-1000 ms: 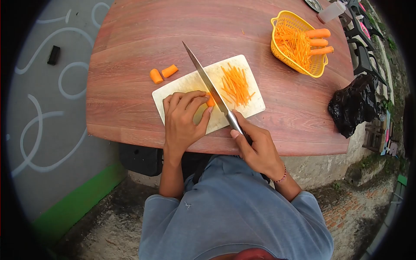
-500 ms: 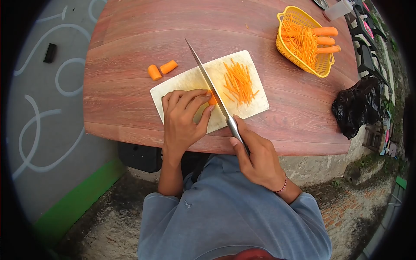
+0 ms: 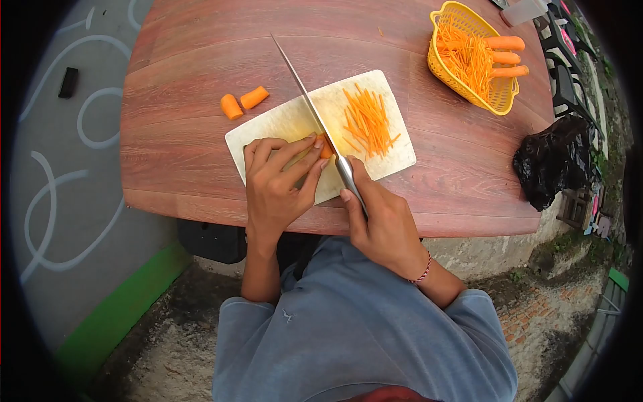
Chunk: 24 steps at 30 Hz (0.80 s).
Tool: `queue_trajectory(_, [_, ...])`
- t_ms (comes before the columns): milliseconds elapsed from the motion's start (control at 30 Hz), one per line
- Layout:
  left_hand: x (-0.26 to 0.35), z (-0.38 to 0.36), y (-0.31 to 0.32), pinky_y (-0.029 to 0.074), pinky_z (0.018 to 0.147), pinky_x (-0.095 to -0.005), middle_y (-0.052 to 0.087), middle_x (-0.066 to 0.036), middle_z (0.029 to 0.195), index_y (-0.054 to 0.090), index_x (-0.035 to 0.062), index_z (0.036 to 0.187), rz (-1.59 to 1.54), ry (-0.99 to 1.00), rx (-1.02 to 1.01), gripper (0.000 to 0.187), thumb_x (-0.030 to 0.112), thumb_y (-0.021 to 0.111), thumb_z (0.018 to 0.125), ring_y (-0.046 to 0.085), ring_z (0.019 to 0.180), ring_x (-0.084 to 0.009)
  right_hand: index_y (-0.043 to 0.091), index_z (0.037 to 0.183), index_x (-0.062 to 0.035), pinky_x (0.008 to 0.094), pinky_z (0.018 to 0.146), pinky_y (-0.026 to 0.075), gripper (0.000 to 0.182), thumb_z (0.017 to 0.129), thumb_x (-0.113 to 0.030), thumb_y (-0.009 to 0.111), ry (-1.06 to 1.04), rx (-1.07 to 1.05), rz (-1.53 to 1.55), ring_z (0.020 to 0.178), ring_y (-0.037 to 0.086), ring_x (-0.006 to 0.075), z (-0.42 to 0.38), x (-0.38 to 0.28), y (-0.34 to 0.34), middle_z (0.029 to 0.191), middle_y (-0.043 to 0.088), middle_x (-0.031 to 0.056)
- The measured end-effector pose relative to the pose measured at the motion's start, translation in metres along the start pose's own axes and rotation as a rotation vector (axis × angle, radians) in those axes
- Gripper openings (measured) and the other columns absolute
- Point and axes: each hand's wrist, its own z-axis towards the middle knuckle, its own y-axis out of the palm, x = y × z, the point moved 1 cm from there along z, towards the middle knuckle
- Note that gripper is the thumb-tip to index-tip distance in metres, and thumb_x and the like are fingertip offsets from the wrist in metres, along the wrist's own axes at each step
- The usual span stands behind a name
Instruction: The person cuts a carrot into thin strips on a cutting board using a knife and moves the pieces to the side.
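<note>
On the white cutting board (image 3: 268, 125), my left hand (image 3: 278, 181) pins a short carrot piece (image 3: 326, 150) under its fingertips, which hide part of it. My right hand (image 3: 382, 218) is wrapped round the handle of a long kitchen knife (image 3: 306, 96). The blade lies over the carrot piece, close by my left fingertips, its tip pointing away past the board's far edge. Thin carrot strips (image 3: 370, 122) lie in a loose pile on the right half of the board. Two carrot chunks (image 3: 242, 102) rest on the table just beyond the board's left corner.
A yellow plastic basket (image 3: 462, 87) with carrot shreds and several whole carrots (image 3: 506, 58) stands at the back right of the wooden table (image 3: 187, 154). At the right edge sits a black plastic bag (image 3: 552, 161). A clear plastic container (image 3: 524, 11) is at the far right corner.
The knife and my right hand have shifted left, and the blade now sits against the carrot piece near my left fingertips. My left hand keeps its hold. The whole view has shifted slightly.
</note>
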Motion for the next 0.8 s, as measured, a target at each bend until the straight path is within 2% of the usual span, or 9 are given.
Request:
queue_trajectory(67, [0.001,-0.001,0.001,0.048,0.089,-0.0368,0.081,-0.003,0.113,0.084,0.0073,0.113,0.009,0.004,0.008,0.034,0.007,0.088,0.079,0.066,0.094,-0.0236,0.051,0.148,0.0091,0.0530,0.067,0.055,0.049,0.104,-0.011,0.063,-0.015,0.021,0.037,0.071,0.069,0.0456,0.008,0.004,-0.004,0.086,0.067,0.0278])
queue_trajectory(133, [0.002,-0.001,0.000,0.049,0.088,-0.0372,0.080,-0.002,0.115,0.084,0.0072,0.113,0.044,0.029,0.026,0.033,0.007,0.087,0.080,0.066,0.095,-0.0239,0.054,0.146,0.0069,0.0528,0.072,0.054,0.047,0.105,-0.012,0.062,0.142,-0.085,0.150,0.075,0.070,0.0470,0.014,0.006,-0.017,0.083,0.067,0.0298])
queue_trajectory(167, [0.002,-0.001,0.001,0.049,0.088,-0.0372,0.080,-0.002,0.115,0.084,0.0072,0.113,0.045,0.028,0.027,0.033,0.007,0.087,0.080,0.066,0.095,-0.0239,0.054,0.146,0.0069,0.0528,0.072,0.054,0.047,0.105,-0.012,0.062,0.141,-0.087,0.149,0.075,0.070,0.0470,0.016,0.003,-0.023,0.083,0.067,0.0298])
queue_trajectory(233, [0.002,-0.001,0.001,0.049,0.088,-0.0376,0.080,-0.002,0.116,0.084,0.0071,0.112,0.051,0.045,0.031,0.032,0.007,0.087,0.081,0.066,0.096,-0.0239,0.056,0.145,0.0052,0.0509,0.073,0.054,0.044,0.105,-0.014,0.062,0.345,-0.204,0.262,0.079,0.070,0.0486,0.019,0.000,-0.033,0.083,0.067,0.0324])
queue_trajectory(267, [0.002,-0.002,0.001,0.049,0.088,-0.0376,0.080,-0.002,0.116,0.084,0.0071,0.112,0.052,0.042,0.033,0.032,0.007,0.087,0.081,0.066,0.096,-0.0239,0.056,0.146,0.0044,0.0482,0.074,0.054,0.045,0.106,-0.014,0.061,0.285,-0.175,0.230,0.083,0.070,0.0501,0.015,0.003,-0.032,0.087,0.068,0.0329])
queue_trajectory(367, [0.002,-0.001,0.001,0.048,0.088,-0.0378,0.080,-0.002,0.116,0.083,0.0072,0.112,0.048,0.053,0.034,0.031,0.007,0.086,0.081,0.066,0.096,-0.0240,0.055,0.148,0.0037,0.0484,0.076,0.054,0.046,0.106,-0.014,0.061,0.229,-0.130,0.177,0.085,0.071,0.0504,0.009,0.000,-0.035,0.089,0.068,0.0332])
queue_trajectory(567, [0.000,-0.002,0.002,0.049,0.088,-0.0377,0.080,-0.001,0.115,0.084,0.0068,0.110,0.042,0.058,0.045,0.029,0.007,0.087,0.081,0.066,0.095,-0.0238,0.055,0.147,0.0043,0.0491,0.078,0.055,0.046,0.105,-0.012,0.062,0.191,-0.139,0.149,0.087,0.070,0.0512,0.000,-0.008,-0.033,0.093,0.068,0.0335])
queue_trajectory(700, [-0.003,-0.005,0.005,0.045,0.093,-0.0401,0.079,0.002,0.117,0.084,0.0076,0.108,0.024,0.037,0.047,0.025,0.014,0.084,0.084,0.066,0.100,-0.0228,0.053,0.148,0.0051,0.0502,0.078,0.055,0.047,0.105,-0.011,0.063,0.199,-0.145,0.125,0.087,0.070,0.0519,-0.004,-0.014,-0.030,0.094,0.069,0.0337])
queue_trajectory(800, [-0.001,-0.003,0.003,0.047,0.090,-0.0387,0.079,0.000,0.116,0.084,0.0071,0.108,0.028,0.046,0.051,0.026,0.011,0.086,0.082,0.066,0.097,-0.0228,0.052,0.149,0.0060,0.0523,0.077,0.055,0.049,0.104,-0.010,0.063,0.065,-0.059,0.116,0.088,0.070,0.0518,-0.011,-0.013,-0.024,0.096,0.069,0.0342])
